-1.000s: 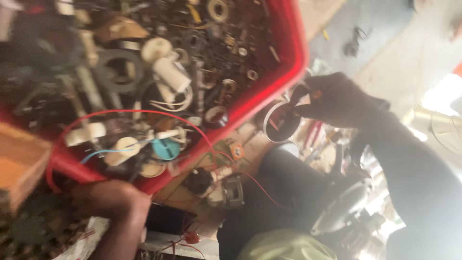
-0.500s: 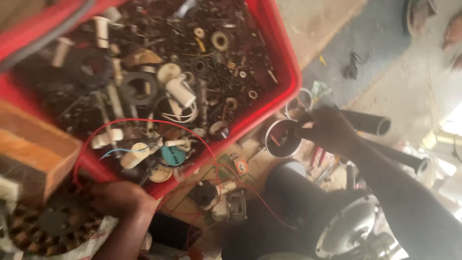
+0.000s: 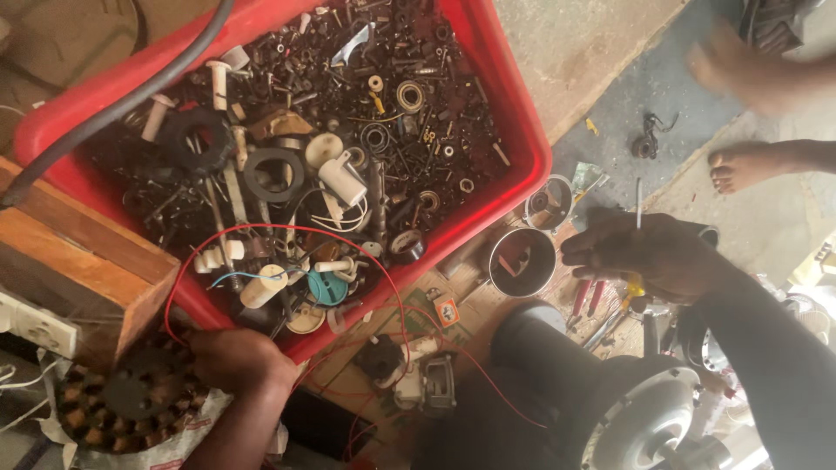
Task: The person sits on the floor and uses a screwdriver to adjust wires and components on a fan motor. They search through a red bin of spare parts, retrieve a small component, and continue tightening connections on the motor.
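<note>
My left hand (image 3: 237, 359) is curled over the near corner of a red plastic tray (image 3: 521, 148) full of screws, washers, bearings and small white parts. Next to that hand, a motor stator (image 3: 131, 402) with copper windings lies on the left. My right hand (image 3: 655, 254) hovers to the right of a round metal cup (image 3: 521, 261). It grips a screwdriver (image 3: 638, 204) with a thin shaft pointing up and a yellow handle below the palm.
A loose red wire (image 3: 287, 228) loops over the tray. A wooden box (image 3: 78, 252) and a black hose (image 3: 131, 94) lie at the left. A grey motor housing (image 3: 644, 426) sits at the bottom right, with red-handled pliers (image 3: 585, 298) beside it. Another person's bare feet (image 3: 756, 165) are at the top right.
My view has swung so more of the tray shows. My right hand has drawn away from the metal cup toward the right. My left hand stays at the tray's corner.
</note>
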Tool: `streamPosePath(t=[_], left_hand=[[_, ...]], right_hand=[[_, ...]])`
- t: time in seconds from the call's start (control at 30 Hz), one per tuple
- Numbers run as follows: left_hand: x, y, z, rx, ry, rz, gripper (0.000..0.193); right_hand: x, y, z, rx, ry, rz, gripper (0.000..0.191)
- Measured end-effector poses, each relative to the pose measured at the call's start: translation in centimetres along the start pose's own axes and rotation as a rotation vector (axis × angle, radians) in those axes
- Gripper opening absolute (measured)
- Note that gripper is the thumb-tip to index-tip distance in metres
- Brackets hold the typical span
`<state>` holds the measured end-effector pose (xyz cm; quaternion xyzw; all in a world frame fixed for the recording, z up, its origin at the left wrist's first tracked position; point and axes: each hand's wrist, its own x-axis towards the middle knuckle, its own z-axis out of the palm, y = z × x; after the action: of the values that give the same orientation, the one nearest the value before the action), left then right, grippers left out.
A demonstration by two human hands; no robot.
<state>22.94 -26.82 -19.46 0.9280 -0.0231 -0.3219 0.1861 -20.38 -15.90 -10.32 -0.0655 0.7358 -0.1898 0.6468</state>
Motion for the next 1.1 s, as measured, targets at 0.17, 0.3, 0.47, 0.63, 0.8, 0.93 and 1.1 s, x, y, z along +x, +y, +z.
streamPosePath(t=[0.17,0.3,0.47,0.63,0.8,0.93,1.1], left_hand=[[0.4,-0.5,-0.1,0.053,-0.002,0.1,0.059],[0.8,0.0,0.0,0.323,0.017,0.358,0.048],[0.0,0.6,-0.5,0.379,-0.004,0.325,0.045],[-2.5,1.8,-1.1,0.299,0.054,0.311,0.053],[-4.0,3.1,-1.7,0.101,-0.002,0.131,0.059],[-4.2,2.5,-1.5,-0.043,0.053,0.031,0.068],[-3.6,-0.1,-2.1,-0.096,0.189,0.412,0.059]], right_hand=[[-3.0,-1.7,-0.5,-0.327,0.081,-0.133,0.04],[-5.8,0.8,-6.7,-0.049,-0.191,-0.507,0.025],[-7.5,9.7,-14.5,0.109,0.294,-0.268,0.04],[-8.0,12.8,-16.9,0.224,0.21,-0.489,0.03],[-8.9,11.2,-15.0,0.224,0.13,-0.521,0.014],[-11.2,12.1,-14.5,0.316,0.159,-0.634,0.01],[-14.3,17.2,-14.9,0.241,0.299,-0.667,0.009]])
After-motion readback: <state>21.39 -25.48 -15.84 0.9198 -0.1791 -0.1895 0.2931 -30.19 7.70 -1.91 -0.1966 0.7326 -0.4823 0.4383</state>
